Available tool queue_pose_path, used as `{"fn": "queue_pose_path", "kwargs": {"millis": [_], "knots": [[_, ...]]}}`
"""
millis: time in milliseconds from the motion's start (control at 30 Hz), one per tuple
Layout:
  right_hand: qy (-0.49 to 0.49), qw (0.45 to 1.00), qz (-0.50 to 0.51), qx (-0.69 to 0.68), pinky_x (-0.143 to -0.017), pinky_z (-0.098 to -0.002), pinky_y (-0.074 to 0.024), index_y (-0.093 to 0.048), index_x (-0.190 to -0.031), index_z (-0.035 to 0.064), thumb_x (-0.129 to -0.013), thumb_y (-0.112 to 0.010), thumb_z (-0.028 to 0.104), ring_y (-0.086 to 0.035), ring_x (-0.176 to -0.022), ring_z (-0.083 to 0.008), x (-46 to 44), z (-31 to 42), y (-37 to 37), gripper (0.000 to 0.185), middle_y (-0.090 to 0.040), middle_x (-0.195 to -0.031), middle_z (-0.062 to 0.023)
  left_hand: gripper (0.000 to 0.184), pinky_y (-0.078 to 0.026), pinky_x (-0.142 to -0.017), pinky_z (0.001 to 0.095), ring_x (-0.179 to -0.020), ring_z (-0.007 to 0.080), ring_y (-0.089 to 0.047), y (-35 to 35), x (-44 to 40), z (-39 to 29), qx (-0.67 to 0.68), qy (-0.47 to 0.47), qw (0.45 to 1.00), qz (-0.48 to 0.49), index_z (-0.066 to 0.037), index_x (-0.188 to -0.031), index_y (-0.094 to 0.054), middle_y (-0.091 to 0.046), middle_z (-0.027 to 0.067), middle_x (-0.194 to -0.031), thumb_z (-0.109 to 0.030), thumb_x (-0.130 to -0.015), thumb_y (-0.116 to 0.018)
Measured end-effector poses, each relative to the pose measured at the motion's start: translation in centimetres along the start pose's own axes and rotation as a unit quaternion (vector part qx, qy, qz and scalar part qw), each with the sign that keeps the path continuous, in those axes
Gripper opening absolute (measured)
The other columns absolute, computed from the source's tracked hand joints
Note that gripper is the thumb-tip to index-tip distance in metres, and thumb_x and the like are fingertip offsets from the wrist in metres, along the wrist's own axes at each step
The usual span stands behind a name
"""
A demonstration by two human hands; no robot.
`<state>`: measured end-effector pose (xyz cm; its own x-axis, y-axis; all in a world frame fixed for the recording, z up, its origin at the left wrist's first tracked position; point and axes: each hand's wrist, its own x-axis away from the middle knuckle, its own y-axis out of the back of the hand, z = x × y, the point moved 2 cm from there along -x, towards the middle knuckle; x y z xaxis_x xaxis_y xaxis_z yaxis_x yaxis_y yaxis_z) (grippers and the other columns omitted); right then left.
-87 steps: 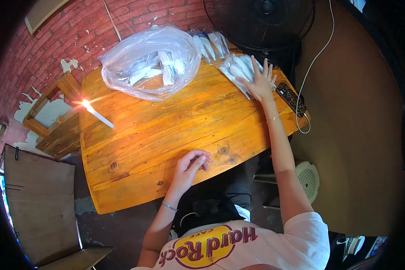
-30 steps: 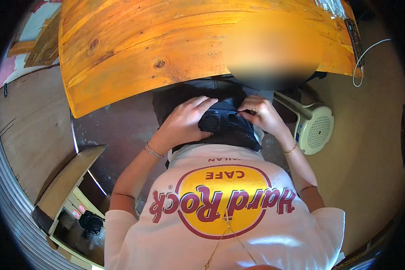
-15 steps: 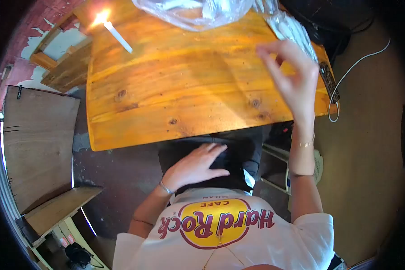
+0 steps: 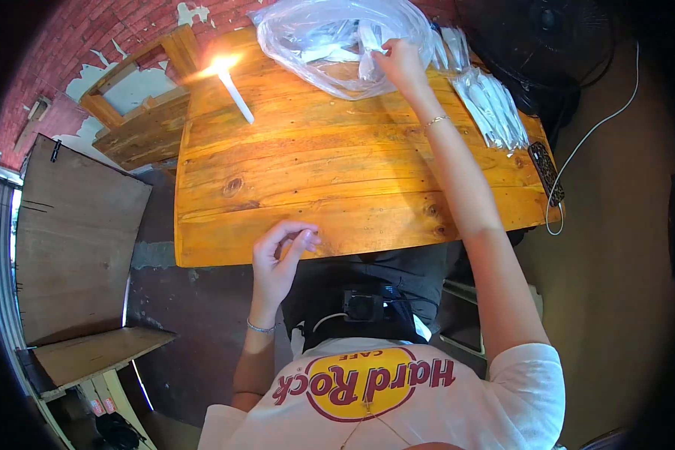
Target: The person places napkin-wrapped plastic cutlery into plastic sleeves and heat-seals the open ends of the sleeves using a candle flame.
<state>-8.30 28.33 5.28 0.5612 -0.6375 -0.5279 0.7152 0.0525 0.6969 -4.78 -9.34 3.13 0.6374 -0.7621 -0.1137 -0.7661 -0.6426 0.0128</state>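
My right hand [image 4: 403,66] reaches over the near right rim of a clear plastic bag [image 4: 277,52], its fingertips pinched on a white packet [image 4: 369,46] among other white items inside. Close to the table's front edge is my left hand [image 4: 276,262], its fingers curled in towards the thumb with nothing visible between them. A lit white candle [image 4: 236,97] is on the wooden table [image 4: 315,169], left of the bag. Clear packets of white items [image 4: 493,111] lie to the right of my right forearm, with more packets [image 4: 451,51] behind them.
A patterned phone [image 4: 545,174] with a white cable [image 4: 600,124] lies at the table's right edge. A black fan [image 4: 566,34] stands at the back right. Beyond the table's left side is a wooden chair [image 4: 139,139]. A black device [image 4: 364,306] is at my waist.
The view has tilted up again. My right hand has moved forward from above the table to the packet in the bag. My left hand has risen from my lap to the table edge, its fingers curling.
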Motion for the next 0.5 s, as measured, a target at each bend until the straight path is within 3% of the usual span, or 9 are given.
{"fn": "queue_pose_path", "kwargs": {"millis": [67, 167, 267, 500], "knots": [[-0.032, 0.999, -0.015, 0.015, -0.069, -0.0388, -0.0500, -0.064, -0.089, -0.0027, -0.067, -0.071, 0.030, -0.063, -0.074, -0.0342, 0.0, 0.2, -0.7, 0.039, -0.065, -0.077, -0.0198, 0.012, -0.049, -0.066, 0.0228, -0.075, 0.0122, -0.061, 0.3, 0.5, 0.4, 0.016, 0.016, 1.000, -0.008, 0.003, -0.092, -0.061, -0.061, 0.0068, -0.083, -0.006, -0.087, -0.055], [-0.060, 0.996, 0.025, 0.060, -0.069, -0.0397, -0.0497, -0.064, -0.082, -0.0026, -0.067, -0.069, 0.028, -0.063, -0.073, -0.0357, 0.0, 0.0, -2.1, 0.034, -0.063, -0.075, -0.0217, 0.012, -0.049, -0.066, 0.0230, -0.075, 0.0123, -0.061, 0.2, 1.0, 1.2, 0.024, 0.044, 0.999, -0.001, 0.003, -0.092, -0.061, -0.062, 0.0068, -0.084, -0.006, -0.087, -0.055], [-0.057, 0.998, -0.003, 0.039, -0.068, -0.0404, -0.0495, -0.064, -0.076, -0.0018, -0.067, -0.066, 0.021, -0.062, -0.073, -0.0367, -0.8, -0.6, -2.9, 0.025, -0.062, -0.073, -0.0230, 0.013, -0.049, -0.067, 0.0229, -0.074, 0.0119, -0.060, -0.2, 1.0, 1.4, 0.033, 0.052, 0.998, 0.015, 0.002, -0.093, -0.061, -0.062, 0.0070, -0.084, -0.007, -0.087, -0.055], [0.047, 0.998, -0.047, 0.007, -0.065, -0.0431, -0.0493, -0.062, -0.074, -0.0039, -0.071, -0.060, 0.008, -0.061, -0.069, -0.0384, 1.1, 2.1, 2.3, 0.012, -0.060, -0.072, -0.0255, 0.013, -0.047, -0.067, 0.0227, -0.070, 0.0107, -0.058, -0.6, -1.6, 0.9, 0.023, 0.059, 0.996, 0.069, 0.002, -0.092, -0.061, -0.062, 0.0076, -0.081, -0.008, -0.087, -0.054]]}}
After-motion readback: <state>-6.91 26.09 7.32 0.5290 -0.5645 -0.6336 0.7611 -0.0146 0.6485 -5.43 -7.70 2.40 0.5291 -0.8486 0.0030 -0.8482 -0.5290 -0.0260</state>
